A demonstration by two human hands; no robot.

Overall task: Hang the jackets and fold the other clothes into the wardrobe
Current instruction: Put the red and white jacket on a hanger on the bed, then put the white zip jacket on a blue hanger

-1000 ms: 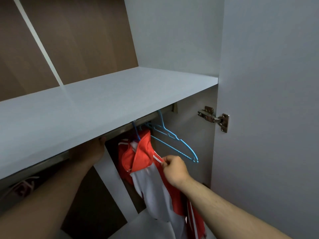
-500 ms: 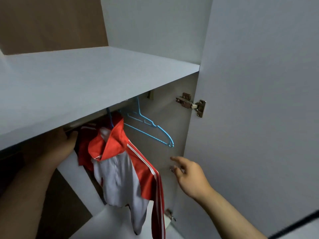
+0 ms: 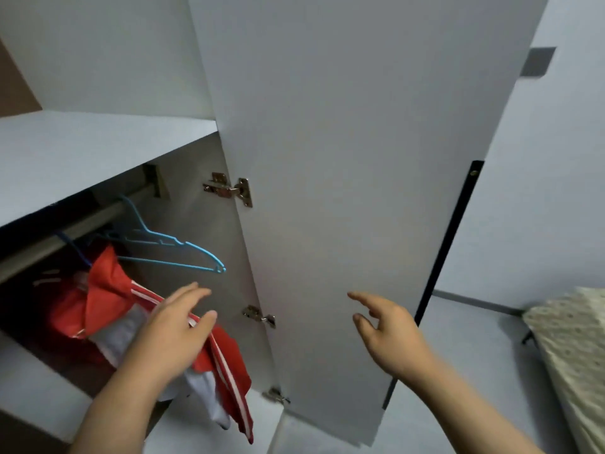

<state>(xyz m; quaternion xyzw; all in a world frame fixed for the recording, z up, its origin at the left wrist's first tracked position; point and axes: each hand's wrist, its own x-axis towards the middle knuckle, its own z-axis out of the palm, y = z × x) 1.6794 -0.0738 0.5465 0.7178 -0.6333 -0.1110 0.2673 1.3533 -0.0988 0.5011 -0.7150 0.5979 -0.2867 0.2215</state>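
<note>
A red-and-white jacket (image 3: 108, 303) hangs from the rail (image 3: 82, 224) left of the open wardrobe door (image 3: 343, 158), both hands empty before it

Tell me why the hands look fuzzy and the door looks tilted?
Head view: the left hand and right hand have soft, smeared edges, likely motion blur; the door leans because the wide lens skews straight lines; under the shelf it is shadowy, so the jacket looks dim there.

- Left hand (image 3: 170, 326), left of the wardrobe door (image 3: 343, 191): bare, with wrist and forearm uncovered.
- Right hand (image 3: 389, 335), in front of the wardrobe door: bare, its forearm uncovered as far as the view shows.
</note>
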